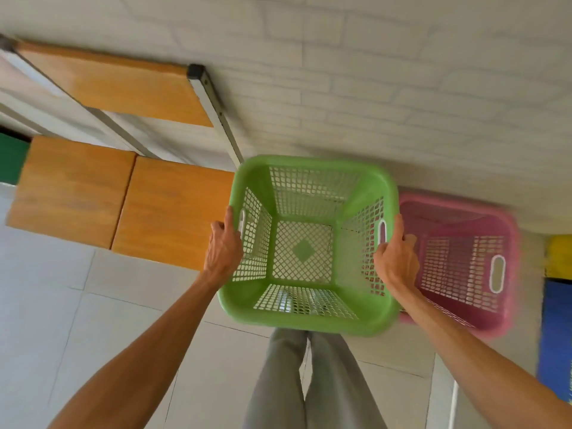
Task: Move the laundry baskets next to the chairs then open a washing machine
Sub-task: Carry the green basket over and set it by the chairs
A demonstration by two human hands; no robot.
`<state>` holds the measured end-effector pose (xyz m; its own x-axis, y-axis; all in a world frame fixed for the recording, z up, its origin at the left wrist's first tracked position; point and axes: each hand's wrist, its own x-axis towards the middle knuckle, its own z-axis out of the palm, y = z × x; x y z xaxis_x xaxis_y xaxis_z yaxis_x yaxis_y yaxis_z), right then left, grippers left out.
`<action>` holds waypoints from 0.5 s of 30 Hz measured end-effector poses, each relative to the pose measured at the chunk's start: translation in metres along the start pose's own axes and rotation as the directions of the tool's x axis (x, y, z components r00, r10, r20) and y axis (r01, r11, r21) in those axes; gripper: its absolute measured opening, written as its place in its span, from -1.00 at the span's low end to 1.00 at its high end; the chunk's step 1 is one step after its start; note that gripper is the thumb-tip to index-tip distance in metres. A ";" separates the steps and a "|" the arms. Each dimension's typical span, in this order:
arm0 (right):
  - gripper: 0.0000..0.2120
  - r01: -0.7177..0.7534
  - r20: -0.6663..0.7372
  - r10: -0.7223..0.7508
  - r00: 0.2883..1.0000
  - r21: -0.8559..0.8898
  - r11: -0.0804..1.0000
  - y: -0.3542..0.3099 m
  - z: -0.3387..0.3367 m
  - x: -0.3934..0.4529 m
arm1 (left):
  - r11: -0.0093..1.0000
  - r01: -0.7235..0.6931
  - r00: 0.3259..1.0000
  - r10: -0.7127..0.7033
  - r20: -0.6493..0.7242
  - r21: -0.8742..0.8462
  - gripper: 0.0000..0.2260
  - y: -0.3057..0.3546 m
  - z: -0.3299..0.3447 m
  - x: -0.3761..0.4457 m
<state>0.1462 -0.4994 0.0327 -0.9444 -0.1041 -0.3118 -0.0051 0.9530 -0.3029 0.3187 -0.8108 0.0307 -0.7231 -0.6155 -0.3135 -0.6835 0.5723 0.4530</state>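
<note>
1. pale floor tiles (46, 305) meet a white brick wall (402, 72) at 12 o'clock.
2. green basket (309, 243) sits centre, empty, between both hands, equally near each.
3. left hand (223, 246) is curled round its 9 o'clock rim; right hand (394, 258) is curled round the 3 o'clock rim.
4. wooden chair seats (120, 202) lie at 9 o'clock, just beside it.
5. pink basket (464, 261) touches it at 3 o'clock.
6. count: two baskets, two seats; no washing machine shows.
</note>
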 end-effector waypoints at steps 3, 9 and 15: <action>-0.35 0.083 -0.018 -0.083 0.996 0.042 0.996 -0.016 -0.076 -0.018 | 0.998 -0.011 0.997 0.007 -0.072 -0.057 -0.46 0.028 -0.068 -0.049; -0.44 0.343 0.046 -0.352 0.935 0.137 0.929 -0.066 -0.188 -0.039 | 0.983 0.066 0.965 -0.107 -0.241 -0.172 -0.48 0.048 -0.173 -0.121; -0.50 0.531 0.022 -0.539 0.842 0.146 0.835 -0.157 -0.224 -0.072 | 0.940 0.164 0.893 -0.270 -0.360 -0.300 -0.48 0.012 -0.251 -0.195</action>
<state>0.1414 -0.5780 0.3046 -0.7851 -0.6077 -0.1192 -0.4577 0.6990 -0.5495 0.4767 -0.8197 0.3066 -0.4253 -0.8993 -0.1019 -0.7309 0.2748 0.6247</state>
